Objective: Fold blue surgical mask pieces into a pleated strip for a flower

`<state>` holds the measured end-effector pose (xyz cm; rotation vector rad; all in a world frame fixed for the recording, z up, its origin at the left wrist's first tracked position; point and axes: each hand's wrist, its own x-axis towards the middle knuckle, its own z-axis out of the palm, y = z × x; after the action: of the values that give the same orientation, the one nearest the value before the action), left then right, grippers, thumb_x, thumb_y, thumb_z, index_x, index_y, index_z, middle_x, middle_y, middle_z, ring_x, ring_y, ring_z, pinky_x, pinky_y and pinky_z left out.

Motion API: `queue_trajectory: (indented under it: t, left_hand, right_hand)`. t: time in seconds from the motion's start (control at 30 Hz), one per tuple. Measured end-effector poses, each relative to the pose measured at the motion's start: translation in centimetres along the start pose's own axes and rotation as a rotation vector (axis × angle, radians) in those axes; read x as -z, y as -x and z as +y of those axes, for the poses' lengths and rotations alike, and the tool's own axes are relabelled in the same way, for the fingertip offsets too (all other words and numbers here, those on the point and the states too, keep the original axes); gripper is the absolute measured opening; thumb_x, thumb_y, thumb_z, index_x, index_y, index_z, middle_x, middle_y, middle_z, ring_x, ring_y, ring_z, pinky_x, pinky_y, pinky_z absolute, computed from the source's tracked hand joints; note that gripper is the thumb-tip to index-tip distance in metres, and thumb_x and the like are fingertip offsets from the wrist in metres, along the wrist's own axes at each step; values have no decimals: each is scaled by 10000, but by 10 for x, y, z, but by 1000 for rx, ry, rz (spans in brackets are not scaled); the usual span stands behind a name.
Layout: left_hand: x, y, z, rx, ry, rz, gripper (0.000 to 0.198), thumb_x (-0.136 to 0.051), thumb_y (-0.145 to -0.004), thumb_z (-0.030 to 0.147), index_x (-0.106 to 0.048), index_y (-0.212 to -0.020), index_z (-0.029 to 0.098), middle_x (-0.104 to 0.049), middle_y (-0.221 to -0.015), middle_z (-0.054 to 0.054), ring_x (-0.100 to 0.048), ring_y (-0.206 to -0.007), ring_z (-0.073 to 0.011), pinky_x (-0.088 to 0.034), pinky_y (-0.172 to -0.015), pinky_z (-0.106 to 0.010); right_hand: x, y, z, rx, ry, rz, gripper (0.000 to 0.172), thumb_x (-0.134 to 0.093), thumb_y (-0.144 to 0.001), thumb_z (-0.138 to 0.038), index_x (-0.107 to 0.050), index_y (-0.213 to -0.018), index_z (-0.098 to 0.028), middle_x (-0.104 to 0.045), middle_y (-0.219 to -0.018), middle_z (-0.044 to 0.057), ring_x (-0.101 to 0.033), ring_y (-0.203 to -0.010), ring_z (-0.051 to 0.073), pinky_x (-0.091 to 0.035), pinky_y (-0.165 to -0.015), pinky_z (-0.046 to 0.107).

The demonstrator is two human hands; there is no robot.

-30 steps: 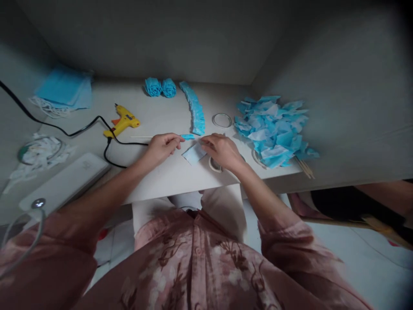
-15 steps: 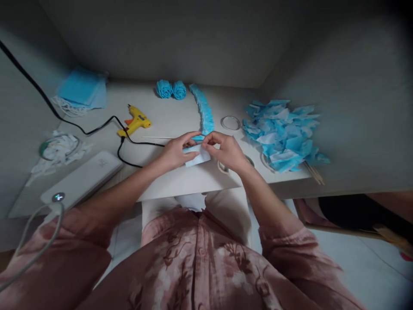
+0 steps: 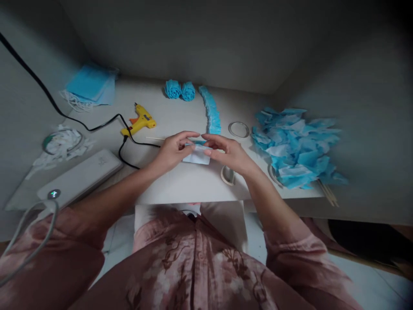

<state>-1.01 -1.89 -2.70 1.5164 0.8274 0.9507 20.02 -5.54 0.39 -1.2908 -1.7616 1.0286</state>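
Right now I see the left hand (image 3: 171, 151) and the right hand (image 3: 231, 154) meeting over the front middle of the bench (image 3: 193, 185), each grip closed in a pinch on 1 small pale blue cloth piece (image 3: 197, 156) held between them. A thin stick (image 3: 154, 138) lies just behind the left hand, the yellow glue gun (image 3: 142, 121) lies farther back, and a heap of blue scraps (image 3: 297, 148) lies to the right.
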Motion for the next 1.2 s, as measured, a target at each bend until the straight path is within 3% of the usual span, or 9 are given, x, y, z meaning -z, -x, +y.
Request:
queue_trajectory:
  t: [0.13, 0.2, 0.37, 0.6, 0.73, 0.8, 0.9, 1.0, 1.2]
  left_hand:
    - [1, 0, 1, 2, -12, 12, 415, -685, -833, 252, -659, -1235, 154, -554, -669, 39, -507, -583, -85, -357, -533, -201]
    - [2, -1, 2, 41, 27, 22, 495, -701, -839, 312, -629, -1301, 150, -544, -675, 41, -512, -589, -88, -371, -530, -201]
    - [5, -3, 5, 147, 135, -16, 700, -763, -783, 355, -552, -1406, 115, -640, -794, -5, -575, -643, -104, -446, -535, -209]
    - [8, -3, 8, 173, 160, -12, 629, -743, -795, 319, -575, -1376, 148, -674, -781, 2, -584, -578, -84, -455, -536, -206]
    - [5, -1, 9, 168, 174, -26, 633, -735, -791, 279, -559, -1384, 145, -681, -784, 5, -576, -586, -85, -459, -537, -203]
    - [4, 1, 10, 148, 164, -29, 672, -732, -796, 278, -525, -1420, 140, -666, -744, 17, -569, -588, -90, -462, -546, -205]
    - [2, 3, 12, 108, 104, -22, 720, -726, -798, 268, -482, -1464, 145, -632, -693, 37, -543, -572, -90, -437, -545, -205]
    - [1, 4, 13, 68, 38, -11, 703, -711, -794, 246, -493, -1456, 153, -625, -709, 33, -533, -576, -88, -411, -542, -204]
    - [5, 0, 13, 26, -44, 137, 625, -658, -823, 236, -513, -1431, 199, -635, -797, -1, -560, -618, -113, -416, -555, -224]
  right_hand:
    - [-2, -10, -6, 28, 86, -14, 307, -723, -817, -465, -766, -903, -173, -722, -811, 26, -572, -719, 134, -447, -689, 272]
    - [-1, -14, -10, 45, 86, 2, 280, -680, -849, -438, -740, -816, -166, -674, -712, 6, -516, -652, 114, -401, -629, 257]
    - [0, -20, -14, 73, 53, 41, 236, -674, -857, -407, -732, -829, -179, -687, -735, 4, -522, -660, 111, -404, -634, 252]
    - [7, -24, -1, 59, -16, 84, 300, -669, -868, -472, -772, -926, -196, -723, -785, 15, -606, -721, 144, -483, -693, 287]
    - [16, -24, -6, 51, 35, 6, 452, -633, -898, -571, -760, -1133, -206, -768, -947, 58, -683, -892, 192, -528, -847, 337]
    - [16, -25, -12, 22, 31, -80, 509, -648, -873, -611, -743, -1154, -198, -766, -1023, 77, -687, -933, 208, -528, -846, 338]
    - [11, -29, -19, -12, 53, -190, 517, -705, -820, -604, -730, -1098, -169, -746, -965, 68, -657, -841, 185, -499, -746, 302]
    - [5, -35, -19, 0, 81, -234, 388, -728, -810, -514, -731, -960, -157, -663, -760, 10, -556, -685, 129, -410, -622, 259]
    - [0, -42, -7, 13, -92, -84, 268, -700, -821, -445, -675, -850, -180, -624, -740, -7, -523, -666, 113, -399, -627, 258]
